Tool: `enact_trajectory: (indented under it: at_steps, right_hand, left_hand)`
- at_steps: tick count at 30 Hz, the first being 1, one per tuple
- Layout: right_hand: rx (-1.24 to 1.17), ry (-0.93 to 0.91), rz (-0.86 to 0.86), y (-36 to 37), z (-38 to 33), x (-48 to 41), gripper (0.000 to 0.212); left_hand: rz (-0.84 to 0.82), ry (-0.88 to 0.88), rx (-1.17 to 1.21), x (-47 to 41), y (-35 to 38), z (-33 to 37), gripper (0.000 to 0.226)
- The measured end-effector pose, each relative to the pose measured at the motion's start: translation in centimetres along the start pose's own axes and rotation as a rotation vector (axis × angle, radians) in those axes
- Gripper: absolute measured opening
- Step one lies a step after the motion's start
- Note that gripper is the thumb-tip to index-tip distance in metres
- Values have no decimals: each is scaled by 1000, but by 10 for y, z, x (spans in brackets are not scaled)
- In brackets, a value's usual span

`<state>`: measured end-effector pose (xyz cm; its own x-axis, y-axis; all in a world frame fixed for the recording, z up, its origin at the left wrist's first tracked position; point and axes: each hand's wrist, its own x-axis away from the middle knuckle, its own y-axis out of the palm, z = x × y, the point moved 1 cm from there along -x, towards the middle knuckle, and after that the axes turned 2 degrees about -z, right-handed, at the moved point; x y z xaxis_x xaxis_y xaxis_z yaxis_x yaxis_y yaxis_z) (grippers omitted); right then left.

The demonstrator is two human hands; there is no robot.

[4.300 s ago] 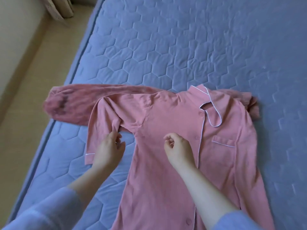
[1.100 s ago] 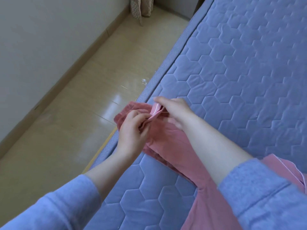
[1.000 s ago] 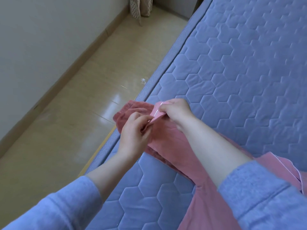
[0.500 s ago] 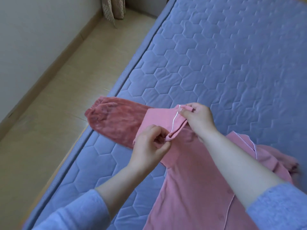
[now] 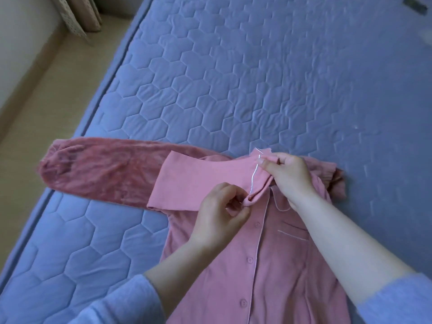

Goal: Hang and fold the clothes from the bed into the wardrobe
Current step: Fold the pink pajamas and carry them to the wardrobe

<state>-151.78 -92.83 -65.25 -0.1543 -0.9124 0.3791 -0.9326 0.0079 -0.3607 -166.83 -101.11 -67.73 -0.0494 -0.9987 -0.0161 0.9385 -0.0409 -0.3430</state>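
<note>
Both hands pinch pink shirt [image 5: 268,265] cuff [image 5: 253,183] on bed [image 5: 233,78]: left hand [image 5: 218,220] near end, right hand [image 5: 288,176] far end.

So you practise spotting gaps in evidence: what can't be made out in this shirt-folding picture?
All head view.
Hem of the pink shirt: cut off by bottom edge.
Middle of the darker pink garment: hidden under the shirt.
Top right, a dark object: blurred, cut by edge.

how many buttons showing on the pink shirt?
3 on the pink shirt: top button beside the pocket, middle button, bottom button. Others may be hidden under the left hand or right hand.
</note>
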Motion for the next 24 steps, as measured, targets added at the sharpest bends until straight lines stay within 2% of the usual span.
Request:
enact_trajectory:
  at_steps: [4, 11, 20, 24]
  right_hand:
    - [39, -18, 36, -45, 32, 5, 3]
    - [4, 58, 71, -94, 84, 11, 14]
    - [52, 106, 137, -113, 145, 8, 17]
    - [99, 118, 174, -113, 165, 3, 20]
  left_hand:
    - [-75, 12, -5, 9, 42, 12, 8]
    - [-183, -12, 9, 22, 97, 18, 8]
    - [-285, -86, -33, 28, 141, -10, 13]
    - [-404, -122, -60, 26, 151, -24, 20]
